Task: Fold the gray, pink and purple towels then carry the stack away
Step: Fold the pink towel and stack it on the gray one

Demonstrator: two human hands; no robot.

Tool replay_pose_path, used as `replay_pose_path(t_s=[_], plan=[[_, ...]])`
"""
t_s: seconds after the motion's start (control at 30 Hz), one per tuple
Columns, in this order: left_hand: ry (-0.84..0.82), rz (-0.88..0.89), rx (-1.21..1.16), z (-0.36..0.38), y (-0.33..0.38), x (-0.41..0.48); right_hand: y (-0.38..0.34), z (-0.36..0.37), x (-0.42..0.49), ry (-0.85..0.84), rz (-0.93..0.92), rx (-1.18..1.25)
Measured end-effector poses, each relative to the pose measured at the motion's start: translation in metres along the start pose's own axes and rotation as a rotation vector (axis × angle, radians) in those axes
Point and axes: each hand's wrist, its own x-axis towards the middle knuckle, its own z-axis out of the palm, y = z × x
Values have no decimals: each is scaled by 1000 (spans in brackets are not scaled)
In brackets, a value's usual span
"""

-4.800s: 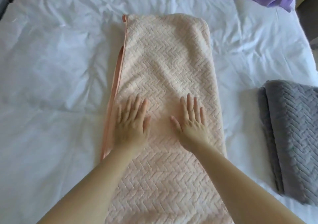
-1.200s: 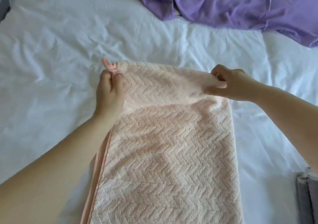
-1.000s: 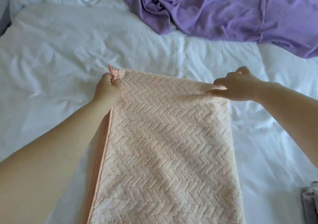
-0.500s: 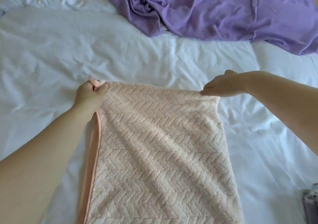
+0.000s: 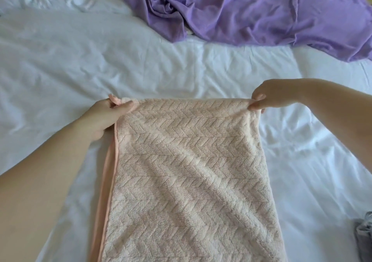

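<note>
Pink towel [image 5: 191, 181] mid-fold: left hand [image 5: 102, 117] and right hand [image 5: 271, 96] each pinched a top corner. Purple towel [image 5: 251, 10], upper right, lay unfolded. Gray towel [image 5: 364, 239], lower-right edge, possibly folded.

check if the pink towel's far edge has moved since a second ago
Yes. The far edge of the pink towel, pinched by left hand and right hand, came toward the person; its gap to the purple towel widened.

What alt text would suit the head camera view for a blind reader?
The left hand and right hand each pinch a far corner of a pink towel spread on a white sheet. A crumpled purple towel lies beyond it; a gray towel peeks in at lower right.
</note>
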Motion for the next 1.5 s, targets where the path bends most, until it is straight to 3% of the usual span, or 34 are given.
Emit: replay_pose_path(t_s=[0.17, 0.27, 0.33, 0.5, 0.57, 0.63, 0.67, 0.73, 0.8, 0.93, 1.07, 1.17, 1.23, 1.33, 1.5], plan=[[23, -7, -260, -11, 24, 10, 4, -7, 0, 266, 184, 382], [65, 69, -233, -8, 35, 23, 3, -9, 10, 399, 264, 307], [173, 154, -67, 0, 34, 34, -2, -3, 19, 487, 275, 219], [396, 312, 378, 23, 18, 36, -17, 39, 35, 639, 376, 378], [556, 390, 469, 33, 17, 25, -29, 54, 33, 799, 351, 335], [651, 658, 616, 56, 15, 1, -55, 68, 25, 1011, 186, 377], [575, 813, 693, 74, 11, -15, -72, 78, 21, 1044, 89, 390], [289, 954, 919, 108, -5, -39, -99, 104, 14, 897, -49, 314], [146, 809, 1154, 119, -26, -44, -102, 131, 12, 682, -51, 163], [233, 588, 1327, 86, -52, -26, -58, 147, 7, 591, 166, 61], [324, 486, 1213, 67, -45, -45, -45, 140, -12, 581, 366, 164], [213, 728, 1176, 88, -51, -94, -89, 155, -39, 690, 197, 203], [74, 799, 1238, 97, -75, -125, -115, 187, -61, 639, 61, 190], [89, 634, 1287, 78, -103, -132, -108, 218, -84, 549, 108, 145], [228, 510, 1190, 70, -104, -143, -96, 221, -100, 596, 313, 232]])
